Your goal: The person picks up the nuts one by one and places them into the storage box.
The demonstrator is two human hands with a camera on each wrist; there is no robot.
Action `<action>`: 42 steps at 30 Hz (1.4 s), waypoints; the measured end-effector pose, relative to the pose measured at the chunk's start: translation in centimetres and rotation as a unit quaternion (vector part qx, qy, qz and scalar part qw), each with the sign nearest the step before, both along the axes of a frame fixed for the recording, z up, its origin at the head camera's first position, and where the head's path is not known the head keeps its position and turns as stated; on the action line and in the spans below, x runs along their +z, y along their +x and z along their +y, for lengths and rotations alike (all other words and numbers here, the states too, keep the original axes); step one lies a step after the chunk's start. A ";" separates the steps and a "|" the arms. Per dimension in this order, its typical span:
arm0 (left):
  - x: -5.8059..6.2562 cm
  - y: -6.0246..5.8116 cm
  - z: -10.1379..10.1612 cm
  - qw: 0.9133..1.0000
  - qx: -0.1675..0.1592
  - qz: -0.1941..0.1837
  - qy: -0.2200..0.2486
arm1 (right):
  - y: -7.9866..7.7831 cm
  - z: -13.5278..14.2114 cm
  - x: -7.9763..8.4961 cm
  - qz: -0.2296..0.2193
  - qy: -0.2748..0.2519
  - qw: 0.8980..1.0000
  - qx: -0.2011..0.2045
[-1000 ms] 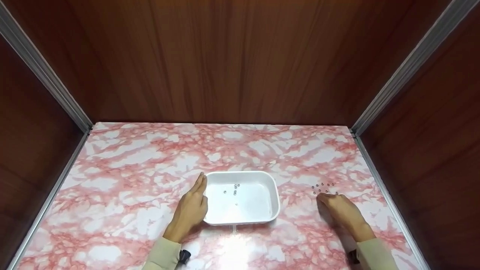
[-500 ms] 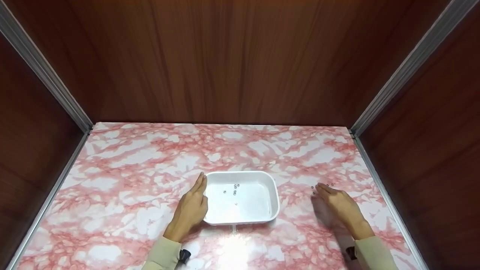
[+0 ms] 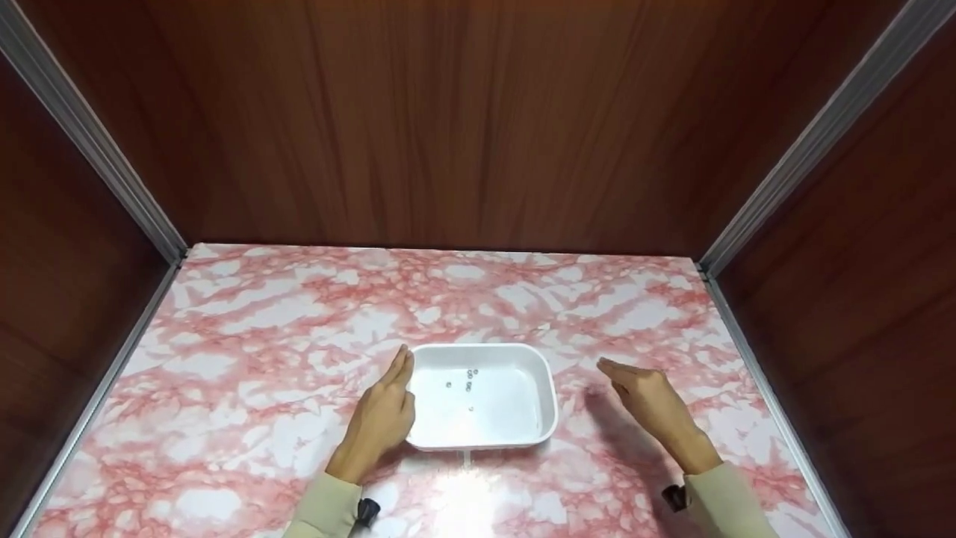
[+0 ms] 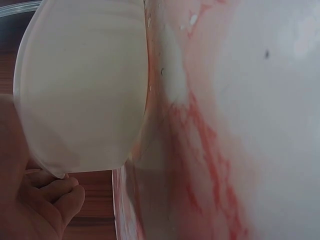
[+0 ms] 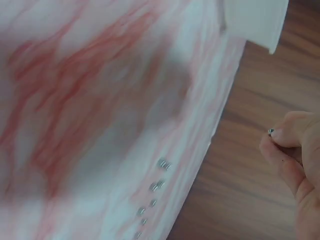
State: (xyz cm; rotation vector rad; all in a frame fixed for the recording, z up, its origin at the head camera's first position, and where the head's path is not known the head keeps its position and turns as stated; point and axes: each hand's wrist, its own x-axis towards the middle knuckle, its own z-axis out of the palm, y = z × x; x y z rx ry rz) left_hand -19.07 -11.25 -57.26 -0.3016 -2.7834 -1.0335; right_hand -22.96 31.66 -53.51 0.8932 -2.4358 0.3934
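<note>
A white rectangular tray sits on the table with several small shiny metal pieces on its floor. My left hand holds the tray by its left rim; in the left wrist view, its fingers curl at the tray's corner. To the right of the tray, my right hand is raised above the table. Between thumb and fingertip it pinches one small metal piece. Several more metal pieces lie on the table in the right wrist view; in the head view the right hand hides them.
The tabletop has a red and white marbled pattern. Dark wooden panels rise at the back and both sides, with grey metal strips along the corners. Bright glare falls in front of the tray.
My right hand has closed on a piece among those on the table, lifted, and moved left toward the tray. The left hand and the tray have stayed put.
</note>
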 end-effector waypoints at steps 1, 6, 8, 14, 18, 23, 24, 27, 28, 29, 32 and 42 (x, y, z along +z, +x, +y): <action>0.0 0.0 0.0 1.000 -0.003 -0.002 0.004 | 0.0 -0.4 0.1 -0.016 -0.019 1.000 -0.003; 0.0 0.1 0.0 1.000 -0.006 -0.012 0.014 | -0.4 -2.1 0.7 -0.067 -0.095 0.993 -0.019; 0.0 0.1 0.0 1.000 -0.003 -0.015 0.011 | -0.4 -2.8 1.0 -0.090 -0.125 0.988 -0.022; 0.1 0.1 0.0 1.000 0.000 -0.016 0.007 | -0.4 -4.8 2.0 -0.182 -0.199 0.962 -0.040; 0.1 0.1 0.0 1.000 0.000 -0.005 0.004 | -0.6 -5.8 2.7 -0.268 -0.256 0.928 -0.045; -0.1 0.1 0.1 1.000 0.001 -0.004 0.003 | -1.1 -6.9 3.3 -0.371 -0.308 0.875 -0.035; -0.1 0.1 0.1 1.000 0.000 -0.003 0.003 | -1.2 -7.2 3.4 -0.389 -0.316 0.865 -0.032; -0.1 0.1 0.0 1.000 0.000 -0.002 0.004 | -1.6 -7.9 3.7 -0.443 -0.347 0.826 -0.015; 0.0 0.1 0.0 1.000 -0.001 -0.002 0.004 | -1.7 -8.1 3.8 -0.458 -0.355 0.815 -0.009; 0.0 0.1 0.0 1.000 -0.004 -0.003 0.007 | -1.8 -8.3 3.9 -0.472 -0.364 0.803 -0.001; 0.1 0.1 0.0 1.000 -0.006 -0.006 0.013 | -2.1 -9.2 4.1 -0.508 -0.386 0.770 0.012; -0.1 0.0 0.1 1.000 0.000 0.008 0.007 | -3.2 -11.8 3.9 -0.566 -0.388 0.727 0.031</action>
